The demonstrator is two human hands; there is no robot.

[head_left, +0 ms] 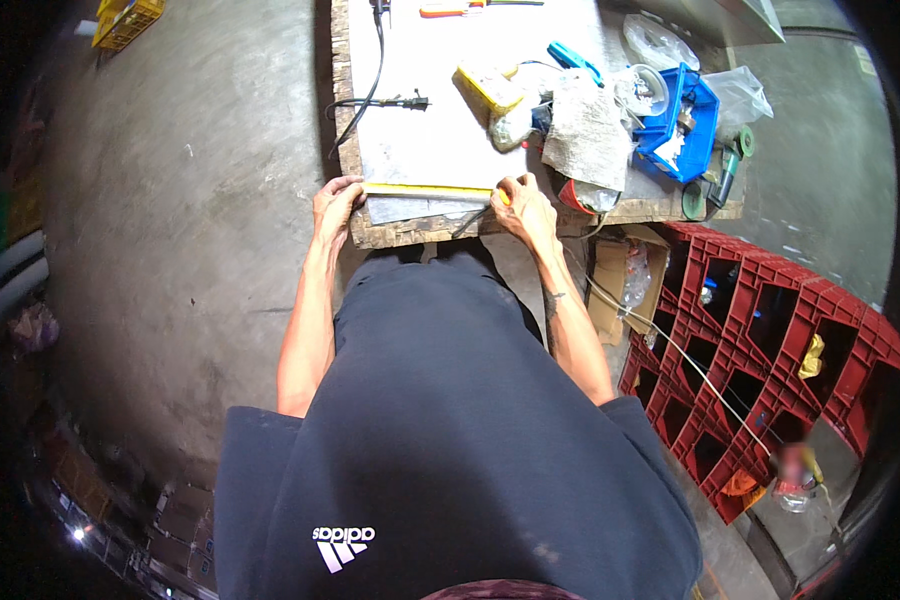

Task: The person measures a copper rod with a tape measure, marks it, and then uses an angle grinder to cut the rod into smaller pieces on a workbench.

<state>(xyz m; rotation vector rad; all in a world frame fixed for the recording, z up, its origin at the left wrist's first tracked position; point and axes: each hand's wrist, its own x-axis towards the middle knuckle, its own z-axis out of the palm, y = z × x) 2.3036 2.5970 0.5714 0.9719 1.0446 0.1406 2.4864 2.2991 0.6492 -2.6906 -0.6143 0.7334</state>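
A yellow tape measure (430,190) is stretched along the near edge of the workbench (395,236), over a pale sheet (400,150). My left hand (336,204) pinches the blade's end at the bench's left corner. At the other end, my right hand (528,212) is closed around the tape measure, with a bit of yellow showing between the fingers; most of that part is hidden. Just beyond my right hand lie a grey cloth (582,130) and a red tub (576,196). Under the blade, near my right hand, a thin dark object (468,222) hangs over the edge.
A black cable with a plug (400,103) crosses the bench's left side. Farther right stand a yellow-cased tool (489,88), a blue bin (712,112) and an angle grinder (728,178). A cardboard box (607,292) and red plastic pallet (697,352) sit low at right.
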